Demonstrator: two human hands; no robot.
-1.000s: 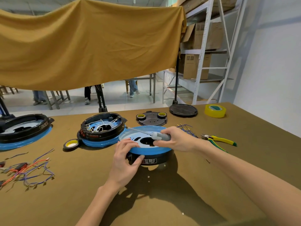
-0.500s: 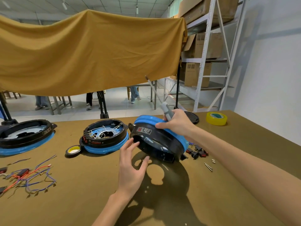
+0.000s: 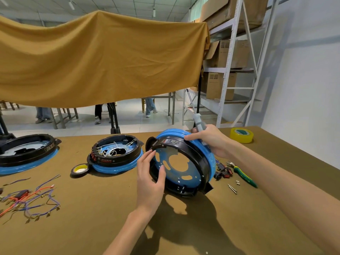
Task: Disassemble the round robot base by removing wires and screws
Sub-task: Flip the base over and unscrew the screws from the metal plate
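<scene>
round robot base (image 3: 184, 161), black ring with blue flange, tipped up on edge on the table (image 3: 110, 208), its open underside turned toward the camera and its lower rim resting on the cloth. left hand (image 3: 150, 178) at the near rim, fingers (image 3: 151, 157) loosely spread and lying against the black ring, thumb (image 3: 162, 174) pressed on the inner edge. right hand (image 3: 211, 139) over the upper blue flange, its fingers curled around the grey handle of a screwdriver (image 3: 197, 121) whose shaft points up and away; the fingertips also seem to steady the flange, though the contact is partly hidden. a second base (image 3: 116, 155) with white wires inside lies flat to the left, a third base (image 3: 25, 153) farther left. loose wires (image 3: 31, 199) lie at the left edge, small black connectors (image 3: 223, 171) and green-handled pliers (image 3: 242, 174) just right of the tilted base, yellow tape (image 3: 241, 135) beyond.
</scene>
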